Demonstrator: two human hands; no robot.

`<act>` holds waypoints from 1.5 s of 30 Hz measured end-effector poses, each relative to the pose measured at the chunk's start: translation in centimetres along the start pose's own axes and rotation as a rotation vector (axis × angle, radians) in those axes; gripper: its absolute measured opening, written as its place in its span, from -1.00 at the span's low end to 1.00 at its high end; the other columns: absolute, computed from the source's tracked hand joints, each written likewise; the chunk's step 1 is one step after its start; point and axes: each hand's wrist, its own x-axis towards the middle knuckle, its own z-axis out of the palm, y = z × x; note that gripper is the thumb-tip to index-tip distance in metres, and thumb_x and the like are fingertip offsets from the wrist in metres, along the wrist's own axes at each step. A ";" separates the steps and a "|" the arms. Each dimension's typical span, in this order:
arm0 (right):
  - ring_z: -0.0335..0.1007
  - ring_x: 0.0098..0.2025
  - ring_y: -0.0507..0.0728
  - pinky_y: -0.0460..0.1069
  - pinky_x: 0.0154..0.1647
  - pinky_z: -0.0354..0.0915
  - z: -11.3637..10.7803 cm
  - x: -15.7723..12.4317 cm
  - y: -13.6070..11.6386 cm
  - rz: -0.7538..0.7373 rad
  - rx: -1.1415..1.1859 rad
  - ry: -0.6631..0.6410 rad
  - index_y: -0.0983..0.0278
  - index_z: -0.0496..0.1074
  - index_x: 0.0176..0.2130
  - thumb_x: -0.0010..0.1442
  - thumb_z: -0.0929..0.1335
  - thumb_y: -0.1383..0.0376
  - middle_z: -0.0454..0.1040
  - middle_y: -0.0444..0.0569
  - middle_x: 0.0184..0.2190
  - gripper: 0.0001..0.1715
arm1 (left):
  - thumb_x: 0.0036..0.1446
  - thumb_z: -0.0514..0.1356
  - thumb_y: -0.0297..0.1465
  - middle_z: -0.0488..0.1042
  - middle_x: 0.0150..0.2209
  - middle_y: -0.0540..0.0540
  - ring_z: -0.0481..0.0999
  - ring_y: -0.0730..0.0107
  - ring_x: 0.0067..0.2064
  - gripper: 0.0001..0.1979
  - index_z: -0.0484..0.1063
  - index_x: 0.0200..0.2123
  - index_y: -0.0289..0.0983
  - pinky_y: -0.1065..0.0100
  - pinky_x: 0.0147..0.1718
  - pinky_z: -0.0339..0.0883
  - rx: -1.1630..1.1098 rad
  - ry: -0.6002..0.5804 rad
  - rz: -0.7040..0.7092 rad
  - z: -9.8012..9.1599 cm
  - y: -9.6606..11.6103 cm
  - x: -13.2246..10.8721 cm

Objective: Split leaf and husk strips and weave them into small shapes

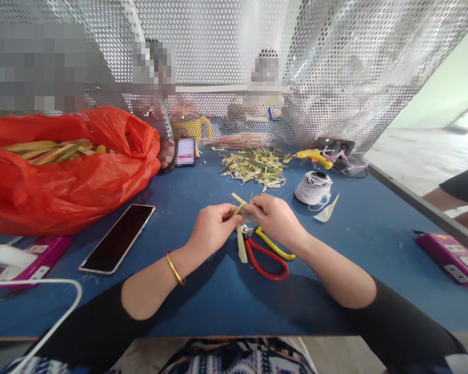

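A pale green leaf strip, apparently folded or crossed near its top, is between my two hands in the middle of the table. My left hand pinches it from the left, thumb against fingers. From the right, my right hand closes its fingertips on the same strip; the exact grip is partly hidden. Just beneath lies a pair of scissors with one red and one yellow handle, its blades mostly covered by the hands and strip. Beyond them sits a pile of cut leaf scraps.
Left stand a red plastic bag of leaf strips, a phone and a purple power strip. Right are white thread, a leaf piece, a yellow glue gun and another purple box. A perforated screen rises behind.
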 end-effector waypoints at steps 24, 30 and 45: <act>0.36 -0.68 -0.03 -0.16 -0.67 0.17 -0.2 1.1 0.3 0.303 0.897 0.113 0.30 0.28 -0.60 0.02 0.40 0.21 0.33 -0.19 -0.72 -0.69 | -0.02 0.25 -0.42 0.50 -0.58 -0.06 0.46 0.44 -0.51 -0.84 0.52 -0.60 -0.29 0.42 -0.42 0.36 -0.166 -0.476 -0.134 -0.7 1.7 -0.4; 0.40 -0.64 -0.02 -0.14 -0.60 0.25 0.4 0.6 -0.3 0.138 0.875 0.170 0.28 0.29 -0.51 0.07 0.37 0.16 0.39 -0.21 -0.66 -0.72 | -0.05 0.27 -0.37 0.51 -0.59 -0.07 0.45 0.44 -0.53 -0.83 0.54 -0.61 -0.28 0.42 -0.45 0.35 -0.178 -0.457 -0.179 -0.5 1.5 -0.4; 0.38 -0.30 0.10 0.09 -0.02 0.17 -1.3 1.0 1.6 -0.426 -0.117 0.071 0.26 0.38 -0.32 0.25 0.29 0.24 0.47 -0.04 -0.40 -0.85 | -0.15 0.34 -0.29 0.44 -0.65 -0.04 0.26 0.57 -0.65 -0.80 0.51 -0.65 -0.30 0.50 -0.68 0.12 -0.280 -0.138 -0.226 -1.0 1.4 0.5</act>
